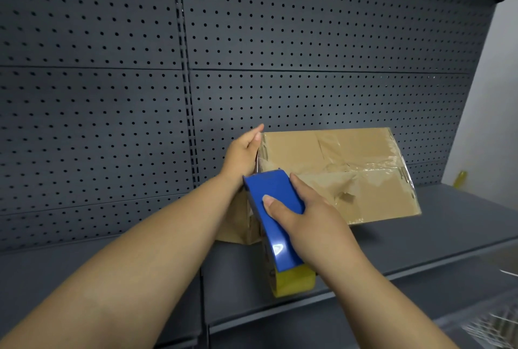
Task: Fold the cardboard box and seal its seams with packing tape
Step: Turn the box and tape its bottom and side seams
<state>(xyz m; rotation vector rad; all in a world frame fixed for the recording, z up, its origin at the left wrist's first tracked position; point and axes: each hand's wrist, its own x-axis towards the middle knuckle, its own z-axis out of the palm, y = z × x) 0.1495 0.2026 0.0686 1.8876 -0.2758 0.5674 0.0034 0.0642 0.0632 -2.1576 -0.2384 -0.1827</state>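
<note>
A brown cardboard box (347,152) stands on a dark grey shelf (448,225), its top face closed and covered with wrinkled clear tape. My left hand (242,152) presses flat against the box's left end, fingers pointing up along the edge. My right hand (305,208) grips a blue tape dispenser (273,208) from above; its front end rests at the box's near left corner. The yellowish tape roll (294,282) shows at the dispenser's rear. The box's left side is partly hidden behind my hand and the dispenser.
A dark perforated back panel (112,96) rises behind the shelf. A small yellow object (461,179) stands at the far right of the shelf by a pale wall. White wire mesh (493,329) shows at the bottom right.
</note>
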